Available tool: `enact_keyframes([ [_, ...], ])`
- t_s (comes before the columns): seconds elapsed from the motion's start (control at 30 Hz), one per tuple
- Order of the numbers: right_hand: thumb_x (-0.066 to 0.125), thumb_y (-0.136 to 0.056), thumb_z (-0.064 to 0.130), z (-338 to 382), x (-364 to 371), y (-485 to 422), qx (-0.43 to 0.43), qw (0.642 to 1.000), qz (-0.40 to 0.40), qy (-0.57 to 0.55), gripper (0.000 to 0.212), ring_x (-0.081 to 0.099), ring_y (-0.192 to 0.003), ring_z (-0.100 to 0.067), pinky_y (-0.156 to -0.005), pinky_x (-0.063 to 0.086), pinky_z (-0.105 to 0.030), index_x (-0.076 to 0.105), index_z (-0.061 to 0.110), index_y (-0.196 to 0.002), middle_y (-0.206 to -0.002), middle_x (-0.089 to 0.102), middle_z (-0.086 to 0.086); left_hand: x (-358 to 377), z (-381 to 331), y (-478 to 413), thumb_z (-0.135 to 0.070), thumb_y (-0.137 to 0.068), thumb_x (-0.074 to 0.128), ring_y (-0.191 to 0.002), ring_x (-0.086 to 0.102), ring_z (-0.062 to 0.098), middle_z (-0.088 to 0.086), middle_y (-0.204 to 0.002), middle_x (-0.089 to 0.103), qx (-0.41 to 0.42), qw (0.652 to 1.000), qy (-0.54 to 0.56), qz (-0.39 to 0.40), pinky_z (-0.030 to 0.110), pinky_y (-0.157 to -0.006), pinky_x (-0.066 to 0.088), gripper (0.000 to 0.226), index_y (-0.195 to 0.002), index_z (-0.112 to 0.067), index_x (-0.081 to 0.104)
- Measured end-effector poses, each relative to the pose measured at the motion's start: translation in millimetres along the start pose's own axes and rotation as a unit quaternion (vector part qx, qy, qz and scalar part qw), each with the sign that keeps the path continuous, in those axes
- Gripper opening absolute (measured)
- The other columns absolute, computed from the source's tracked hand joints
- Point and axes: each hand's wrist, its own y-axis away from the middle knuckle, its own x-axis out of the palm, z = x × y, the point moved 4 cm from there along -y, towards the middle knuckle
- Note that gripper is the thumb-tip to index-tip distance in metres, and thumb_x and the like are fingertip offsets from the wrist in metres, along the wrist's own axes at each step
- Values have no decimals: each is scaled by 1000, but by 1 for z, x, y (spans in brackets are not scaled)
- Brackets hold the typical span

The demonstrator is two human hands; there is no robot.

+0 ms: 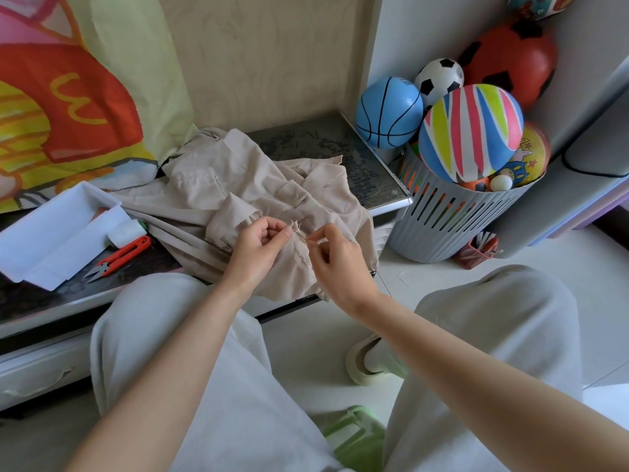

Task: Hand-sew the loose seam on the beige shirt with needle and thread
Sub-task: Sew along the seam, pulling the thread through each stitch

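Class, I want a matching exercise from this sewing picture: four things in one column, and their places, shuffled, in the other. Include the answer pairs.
Things
1. beige shirt
2. orange snips
3. striped ball
4. white box

Places
A. on top of the grey basket
B. at the far left of the dark tabletop, open
C. pinched at the seam by the left hand
D. lying flat on the tabletop, between the box and the cloth

Pairs: 1-C, 2-D, 3-A, 4-B
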Motion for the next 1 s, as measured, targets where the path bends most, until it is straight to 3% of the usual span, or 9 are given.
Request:
enact_keyframes([
  [0.3,44,-96,18,1,1,0,0,1000,5,-3,8,37,-49,-6,-60,38,-34,51,13,-96,-51,42,14,0,4,-1,-14,-93,57,-42,42,-5,-5,-64,49,-26,1000,-6,-2,7,-45,32,7,-90,-9,58],
  [0.4,44,-96,23,2,0,0,4,1000,11,-7,14,40,-51,-5,-64,42,-36,52,12,-98,-51,45,15,-2,6,-2,-18,-92,60,-57,43,-2,-4,-67,51,-41,999,13,-16,10,-53,34,12,-81,-13,58],
  [0.47,44,-96,22,1,-1,1,5,1000,10,-13,14,41,-50,-4,-63,41,-34,53,11,-97,-51,46,16,-5,7,-3,-20,-91,61,-70,43,9,3,-72,51,-48,998,32,-22,18,-61,35,16,-77,-14,58],
  [0.6,45,-96,18,2,-2,3,0,1000,4,-12,8,42,-49,-4,-61,39,-32,52,14,-94,-50,47,15,-6,7,-3,-20,-90,62,-79,40,19,9,-82,48,-66,995,67,-28,28,-68,33,19,-73,-14,57],
  [0.8,47,-94,17,10,-4,7,-24,1000,-2,-15,8,42,-46,-3,-58,35,-32,47,20,-87,-44,42,13,-4,4,-1,-12,-91,59,-79,51,8,-1,-76,57,-67,992,95,-41,16,-75,40,17,-74,-13,59],
  [1.0,47,-94,16,16,-4,5,-31,999,-10,-14,7,43,-46,-4,-64,37,-35,48,19,-87,-42,44,14,-6,5,-2,-13,-91,59,-84,47,11,3,-80,52,-65,993,92,-40,20,-78,38,17,-75,-14,58],
])
